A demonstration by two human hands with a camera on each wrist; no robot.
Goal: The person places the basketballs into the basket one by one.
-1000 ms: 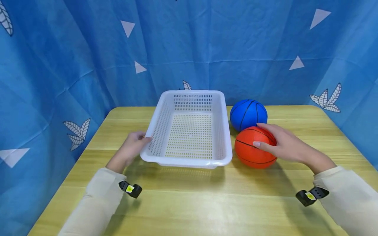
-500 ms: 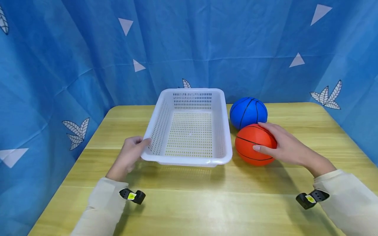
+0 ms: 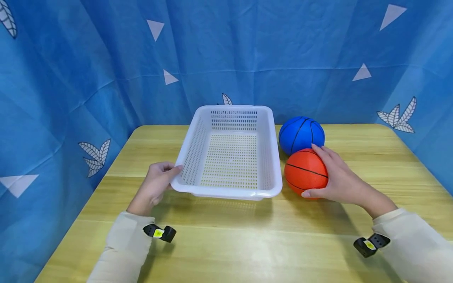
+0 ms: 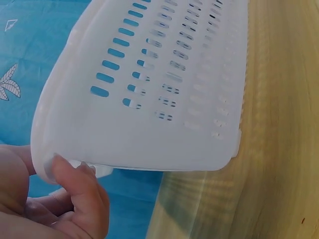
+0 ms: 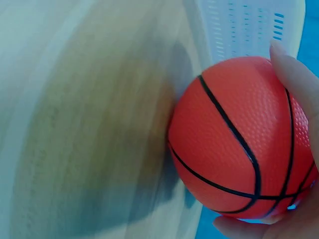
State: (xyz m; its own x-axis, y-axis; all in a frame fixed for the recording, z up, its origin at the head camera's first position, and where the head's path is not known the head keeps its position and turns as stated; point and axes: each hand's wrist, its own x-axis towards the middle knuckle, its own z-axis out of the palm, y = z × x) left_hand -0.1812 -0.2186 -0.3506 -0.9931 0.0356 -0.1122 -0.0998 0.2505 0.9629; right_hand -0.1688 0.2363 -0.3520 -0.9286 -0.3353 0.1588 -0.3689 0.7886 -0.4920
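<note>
A white perforated plastic basket point(image 3: 231, 191) stands on the table, its inside showing only the slotted walls and base. My left hand point(image 3: 158, 184) pinches its rim at the near left corner; the left wrist view shows thumb and fingers on either side of that rim point(image 4: 46, 162). To the basket's right, a small red basketball point(image 3: 305, 171) is in my right hand point(image 3: 341, 182), fingers over its far side and thumb low on the near side. In the right wrist view the red basketball point(image 5: 224, 144) is partly covered by the hand. Just behind it sits a blue basketball point(image 3: 299, 133).
The light wooden table point(image 3: 226, 243) ends at a blue patterned curtain point(image 3: 219, 47) behind and at the sides. The blue basketball is close to the basket's right wall, with the red one in front of it.
My right thumb has slid lower on the red basketball, and its seams have turned slightly. My left hand keeps its hold on the basket rim. The head view has shifted a little.
</note>
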